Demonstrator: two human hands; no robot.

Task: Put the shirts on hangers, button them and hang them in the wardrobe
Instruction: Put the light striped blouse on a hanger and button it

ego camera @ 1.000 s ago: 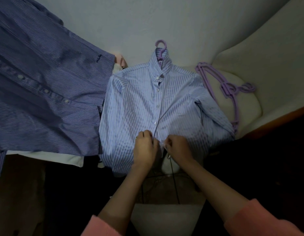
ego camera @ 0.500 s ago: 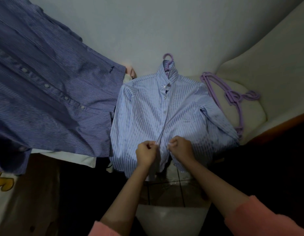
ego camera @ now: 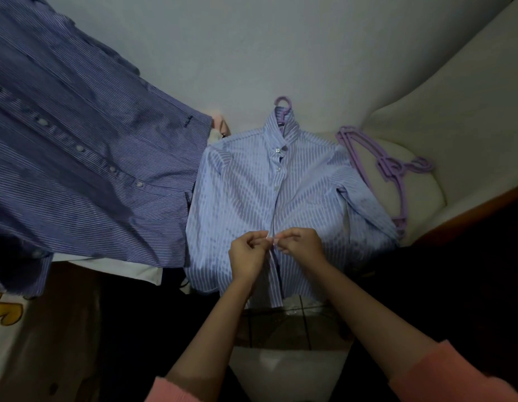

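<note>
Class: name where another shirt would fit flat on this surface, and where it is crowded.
Free: the pale patch above the light shirt, right of the dark shirt. Crowded: the spare hangers on the right; both hands pinch the placket.

Both hands now sit closer together on the front placket of the light blue striped shirt [ego camera: 252, 192] than a second ago. The left hand [ego camera: 247, 256] and right hand [ego camera: 300, 245] have their fingertips meeting at one spot on the opening, where earlier a narrow gap of cloth lay between them. The two front edges, parted below the buttons before, now lie drawn together under the pinch. The view has tilted, so the shirt and hands sit lower.
</note>
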